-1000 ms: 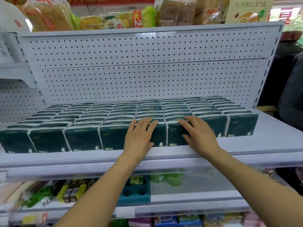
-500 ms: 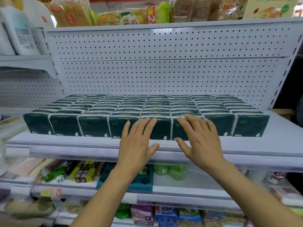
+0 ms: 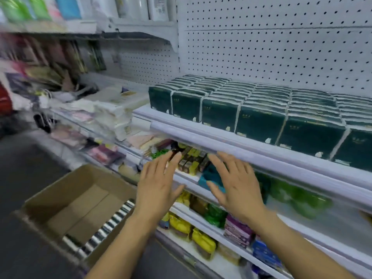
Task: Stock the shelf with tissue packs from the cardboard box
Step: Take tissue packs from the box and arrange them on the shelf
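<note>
While the head view is smeared by motion, it shows plainly enough that both hands have come off the shelf: the left hand and the right hand now hang in the air in front of the lower shelves, fingers straight and spread, holding nothing. A moment ago they lay flat against the front row of packs, pressing it square.

The view has swung left and down as well. The tissue packs, dark green with white edges, stand in tight rows on the white shelf at the right, running from its near lip back to the pegboard. The cardboard box has come into sight low on the left, on the floor, flaps open. Most of its bottom is bare brown card; along its near right side runs a striped band that is probably a last row of packs on edge, though the blur leaves that uncertain.

I judge the squaring-up finished and the hands on their way back to the box for the next load. With so much of the box empty, the stocking looks close to its end.
</note>
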`<move>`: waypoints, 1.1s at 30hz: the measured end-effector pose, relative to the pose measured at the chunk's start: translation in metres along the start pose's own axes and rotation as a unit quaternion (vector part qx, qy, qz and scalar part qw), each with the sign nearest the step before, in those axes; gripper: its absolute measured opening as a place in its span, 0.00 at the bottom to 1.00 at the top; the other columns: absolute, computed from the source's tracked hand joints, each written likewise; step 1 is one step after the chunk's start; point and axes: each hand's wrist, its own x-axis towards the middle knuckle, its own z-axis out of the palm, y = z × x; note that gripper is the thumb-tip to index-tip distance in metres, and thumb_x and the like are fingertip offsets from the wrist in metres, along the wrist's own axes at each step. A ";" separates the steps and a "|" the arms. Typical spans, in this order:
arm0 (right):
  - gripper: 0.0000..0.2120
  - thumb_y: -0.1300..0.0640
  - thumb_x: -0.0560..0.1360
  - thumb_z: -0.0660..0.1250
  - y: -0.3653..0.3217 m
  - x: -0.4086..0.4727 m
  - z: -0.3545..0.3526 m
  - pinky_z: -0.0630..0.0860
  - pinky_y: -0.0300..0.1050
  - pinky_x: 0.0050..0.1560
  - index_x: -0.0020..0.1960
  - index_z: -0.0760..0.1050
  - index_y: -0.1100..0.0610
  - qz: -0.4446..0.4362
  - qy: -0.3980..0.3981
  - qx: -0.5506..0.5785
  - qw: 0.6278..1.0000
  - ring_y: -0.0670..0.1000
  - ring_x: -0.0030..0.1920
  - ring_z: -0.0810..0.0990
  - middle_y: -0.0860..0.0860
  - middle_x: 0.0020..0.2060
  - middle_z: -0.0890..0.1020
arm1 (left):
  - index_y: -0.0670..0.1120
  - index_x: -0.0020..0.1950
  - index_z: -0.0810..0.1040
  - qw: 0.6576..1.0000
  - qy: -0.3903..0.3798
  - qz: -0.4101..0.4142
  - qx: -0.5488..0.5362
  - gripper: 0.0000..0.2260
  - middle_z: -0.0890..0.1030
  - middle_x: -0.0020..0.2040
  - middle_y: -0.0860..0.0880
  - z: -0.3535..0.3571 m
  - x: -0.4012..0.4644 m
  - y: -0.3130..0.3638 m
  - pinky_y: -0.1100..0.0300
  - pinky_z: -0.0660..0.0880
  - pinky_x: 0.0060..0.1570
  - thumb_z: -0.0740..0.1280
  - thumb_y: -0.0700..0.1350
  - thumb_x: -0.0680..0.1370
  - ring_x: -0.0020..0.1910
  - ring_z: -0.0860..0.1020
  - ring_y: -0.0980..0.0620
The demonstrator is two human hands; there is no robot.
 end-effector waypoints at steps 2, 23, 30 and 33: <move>0.28 0.41 0.77 0.57 -0.027 0.026 0.027 0.72 0.55 0.57 0.72 0.67 0.52 -0.018 -0.020 0.018 0.999 0.57 0.63 0.74 0.53 0.67 0.72 | 0.49 0.77 0.64 0.999 -0.032 -0.035 0.025 0.38 0.72 0.71 0.46 0.004 -0.008 -0.040 0.44 0.71 0.64 0.73 0.59 0.71 0.65 0.73 0.43; 0.26 0.43 0.73 0.59 -0.285 0.183 0.380 0.77 0.53 0.49 0.68 0.71 0.54 -0.159 -0.297 0.100 0.936 0.57 0.56 0.79 0.54 0.59 0.79 | 0.52 0.80 0.53 0.889 -0.317 -0.329 0.034 0.39 0.61 0.77 0.48 0.129 -0.130 -0.430 0.46 0.57 0.74 0.68 0.61 0.75 0.73 0.64 0.44; 0.23 0.48 0.80 0.60 -0.307 0.132 0.473 0.71 0.51 0.58 0.73 0.64 0.52 -0.147 -0.470 0.053 0.869 0.56 0.67 0.69 0.53 0.71 0.68 | 0.49 0.80 0.48 0.752 -0.461 -0.470 -0.035 0.38 0.60 0.77 0.46 0.186 -0.209 -0.466 0.46 0.62 0.71 0.66 0.59 0.78 0.72 0.62 0.39; 0.23 0.54 0.81 0.57 -0.307 0.126 0.496 0.70 0.49 0.59 0.75 0.58 0.55 -0.065 -0.513 0.015 0.856 0.56 0.69 0.66 0.55 0.73 0.64 | 0.44 0.79 0.48 0.685 -0.497 -0.530 -0.056 0.38 0.62 0.73 0.41 0.209 -0.223 -0.472 0.47 0.65 0.68 0.67 0.55 0.79 0.70 0.64 0.37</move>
